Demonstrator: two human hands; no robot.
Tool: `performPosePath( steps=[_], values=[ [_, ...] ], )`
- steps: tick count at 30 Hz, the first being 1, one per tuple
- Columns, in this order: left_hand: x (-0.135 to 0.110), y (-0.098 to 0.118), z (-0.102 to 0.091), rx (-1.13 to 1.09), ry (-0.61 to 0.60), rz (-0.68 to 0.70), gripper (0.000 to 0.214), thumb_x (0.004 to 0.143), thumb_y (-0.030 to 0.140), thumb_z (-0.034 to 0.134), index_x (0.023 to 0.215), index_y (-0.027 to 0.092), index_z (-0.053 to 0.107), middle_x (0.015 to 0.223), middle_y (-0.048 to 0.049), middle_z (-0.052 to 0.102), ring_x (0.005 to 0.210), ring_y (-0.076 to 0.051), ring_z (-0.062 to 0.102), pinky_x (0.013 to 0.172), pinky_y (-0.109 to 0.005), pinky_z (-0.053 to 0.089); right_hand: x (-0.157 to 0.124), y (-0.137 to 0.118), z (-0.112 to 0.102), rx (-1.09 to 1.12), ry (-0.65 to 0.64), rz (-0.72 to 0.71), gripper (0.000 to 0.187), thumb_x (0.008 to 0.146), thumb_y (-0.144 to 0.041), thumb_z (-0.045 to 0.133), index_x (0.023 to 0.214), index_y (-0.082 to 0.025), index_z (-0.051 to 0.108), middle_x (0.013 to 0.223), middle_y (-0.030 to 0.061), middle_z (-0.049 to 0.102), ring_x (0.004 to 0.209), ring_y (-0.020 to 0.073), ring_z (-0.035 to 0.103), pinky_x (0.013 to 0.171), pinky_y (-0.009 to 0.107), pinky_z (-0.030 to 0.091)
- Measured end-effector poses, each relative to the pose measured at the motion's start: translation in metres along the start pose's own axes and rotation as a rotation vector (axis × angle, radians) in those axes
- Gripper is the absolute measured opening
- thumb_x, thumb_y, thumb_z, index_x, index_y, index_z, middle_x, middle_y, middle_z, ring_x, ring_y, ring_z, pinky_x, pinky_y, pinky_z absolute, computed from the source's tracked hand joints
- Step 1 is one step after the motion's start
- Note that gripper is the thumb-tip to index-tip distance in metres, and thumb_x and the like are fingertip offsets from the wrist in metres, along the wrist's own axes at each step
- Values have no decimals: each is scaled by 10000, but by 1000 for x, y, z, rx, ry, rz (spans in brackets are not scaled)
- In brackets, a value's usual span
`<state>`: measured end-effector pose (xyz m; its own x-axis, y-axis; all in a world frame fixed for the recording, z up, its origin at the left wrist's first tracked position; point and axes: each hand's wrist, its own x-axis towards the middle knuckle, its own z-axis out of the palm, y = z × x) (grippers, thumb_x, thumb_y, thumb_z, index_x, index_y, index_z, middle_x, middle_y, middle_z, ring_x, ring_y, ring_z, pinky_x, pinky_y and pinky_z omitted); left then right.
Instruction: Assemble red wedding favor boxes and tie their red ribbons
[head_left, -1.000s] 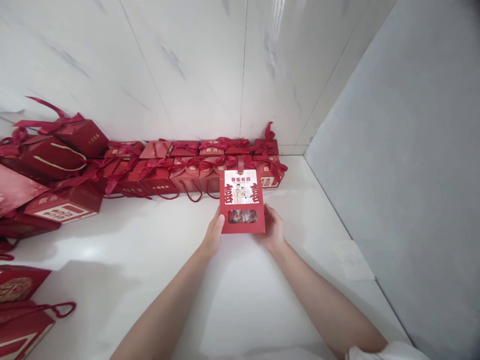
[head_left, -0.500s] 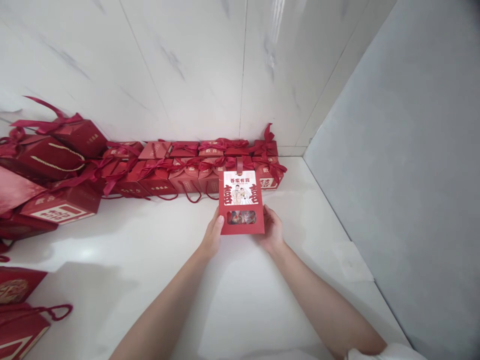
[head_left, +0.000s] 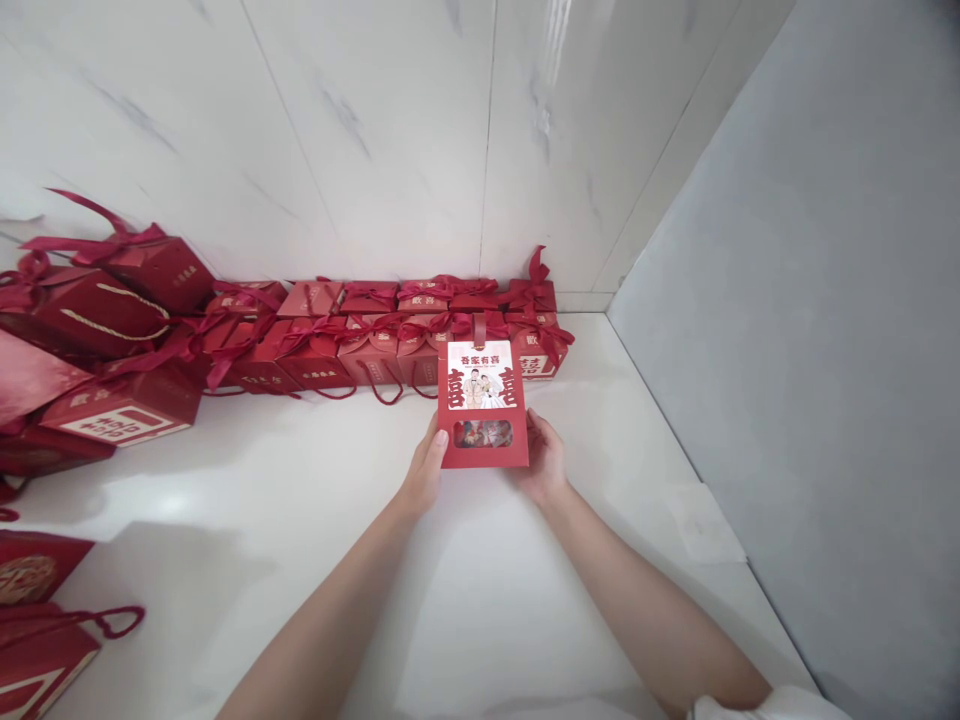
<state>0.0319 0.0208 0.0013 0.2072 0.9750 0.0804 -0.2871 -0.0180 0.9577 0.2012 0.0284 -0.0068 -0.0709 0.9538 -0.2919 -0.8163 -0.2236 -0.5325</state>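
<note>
I hold a flat red gift box [head_left: 483, 405] upright between both hands, above the white floor [head_left: 465, 580]. Its front carries a white panel with a drawn couple, red characters and a small clear window showing sweets. My left hand [head_left: 425, 472] grips its lower left edge, fingers wrapped behind. My right hand [head_left: 543, 460] grips its lower right edge the same way. Just beyond the box stands a row of red ribboned gift boxes [head_left: 390, 330] along the marble wall.
Larger red gift bags with ribbons and rope handles [head_left: 105, 310] pile up at the left. More red bags [head_left: 37, 620] lie at the bottom left corner. A grey wall [head_left: 810, 350] closes the right side, meeting the marble wall [head_left: 375, 130] at the corner.
The box and both hands have held nearly still; the view has only shifted very slightly.
</note>
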Motion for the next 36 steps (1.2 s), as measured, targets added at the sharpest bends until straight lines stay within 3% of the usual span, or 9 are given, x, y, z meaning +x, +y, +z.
performPosePath(
  steps=[9, 36],
  values=[
    [0, -5, -4, 24, -12, 26, 590, 976, 523, 436, 1492, 243, 382, 1502, -61, 444, 1406, -301, 381, 1180, -440, 337, 0, -1, 2, 95, 5, 38, 265, 889, -334, 544, 1039, -196, 713, 1057, 24, 742, 992, 206, 675, 882, 340, 546],
    [1, -7, -4, 20, -3, 35, 578, 982, 513, 429, 1495, 251, 380, 1511, -56, 433, 1400, -303, 393, 1180, -446, 341, -2, -1, 5, 107, 4, 46, 266, 882, -332, 545, 1049, -201, 705, 1100, 37, 730, 1037, 229, 662, 913, 374, 536]
  ],
)
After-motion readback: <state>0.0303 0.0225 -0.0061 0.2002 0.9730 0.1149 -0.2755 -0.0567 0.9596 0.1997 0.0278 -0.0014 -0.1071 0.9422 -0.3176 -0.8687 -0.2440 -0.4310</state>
